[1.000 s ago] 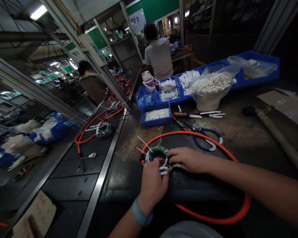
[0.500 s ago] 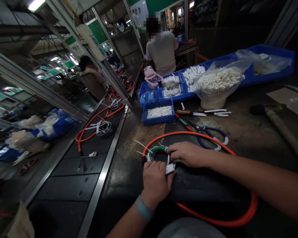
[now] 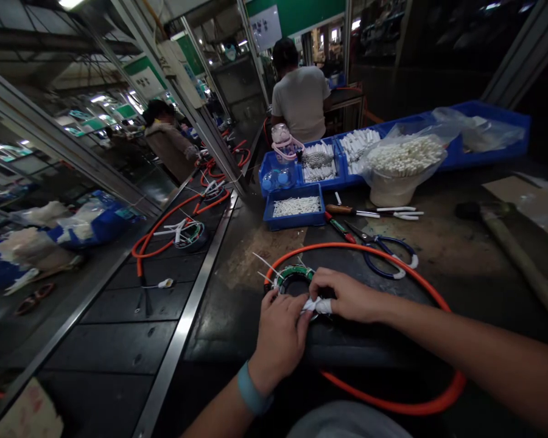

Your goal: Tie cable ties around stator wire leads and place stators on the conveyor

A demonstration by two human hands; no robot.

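Note:
A ring-shaped motor stator (image 3: 292, 272) with a green rim lies on the dark bench, thin white ties sticking up at its left. An orange cable (image 3: 338, 246) loops from it around to the right and over the bench's front edge. My left hand (image 3: 278, 325) is closed at the near side of the ring, pinching one end of a bundle of white sleeved wires (image 3: 318, 306). The fingers of my right hand (image 3: 347, 296) are closed round the bundle's other end. Fingers cover part of the ring and bundle.
Blue-handled scissors (image 3: 386, 249), a marker (image 3: 339, 226) and a brown-handled tool (image 3: 342, 210) lie behind the ring. Blue bins (image 3: 295, 224) hold white ties and sleeves. A mallet (image 3: 516, 246) lies right. Left, a conveyor (image 3: 114, 334) carries another stator (image 3: 189, 236). Two people sit beyond.
My right hand has come down from the ring's far right side onto the white bundle. The bundle now lies twisted between both hands instead of jutting from my left hand.

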